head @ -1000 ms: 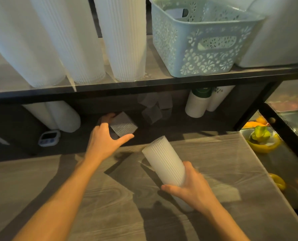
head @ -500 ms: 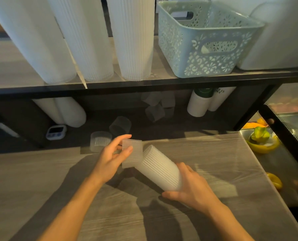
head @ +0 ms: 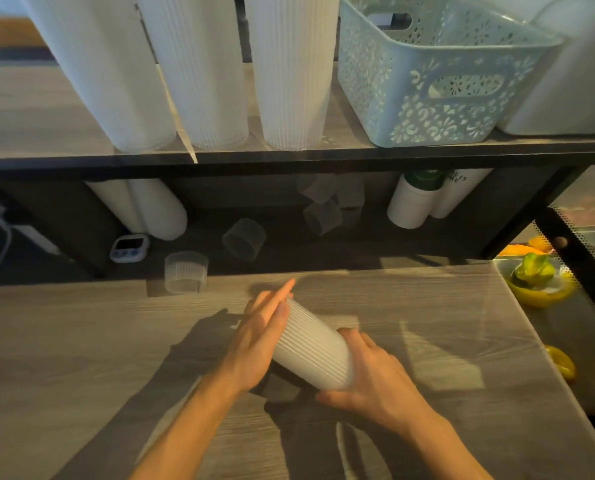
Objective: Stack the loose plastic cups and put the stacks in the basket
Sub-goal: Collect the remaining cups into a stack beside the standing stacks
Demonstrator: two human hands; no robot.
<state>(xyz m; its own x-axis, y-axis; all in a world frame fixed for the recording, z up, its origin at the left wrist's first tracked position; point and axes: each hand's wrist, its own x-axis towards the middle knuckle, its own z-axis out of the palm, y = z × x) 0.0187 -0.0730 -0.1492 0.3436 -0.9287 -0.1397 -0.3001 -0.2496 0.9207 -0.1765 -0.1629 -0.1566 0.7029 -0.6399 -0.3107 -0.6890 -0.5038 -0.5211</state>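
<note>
A short stack of ribbed clear plastic cups (head: 311, 351) lies tilted over the wooden counter (head: 81, 358). My right hand (head: 372, 382) grips its lower end. My left hand (head: 261, 337) presses flat with straight fingers against its upper end. One loose cup (head: 186, 277) stands at the counter's back edge. Another loose cup (head: 244, 239) lies on its side behind it, and several more loose cups (head: 324, 216) lie further back under the shelf. The pale blue lattice basket (head: 438, 109) sits on the upper shelf at the right.
Three tall white cup stacks (head: 206, 71) stand on the upper shelf (head: 289, 155) left of the basket. Under the shelf are white rolls (head: 154, 209), a small timer (head: 129, 247) and white bottles (head: 410, 206). A yellow bowl with fruit (head: 538, 278) sits beyond the counter's right edge.
My left hand picked a loose cup from under the shelf, brought it to the stack in my right hand and now presses it on with a flat palm.
</note>
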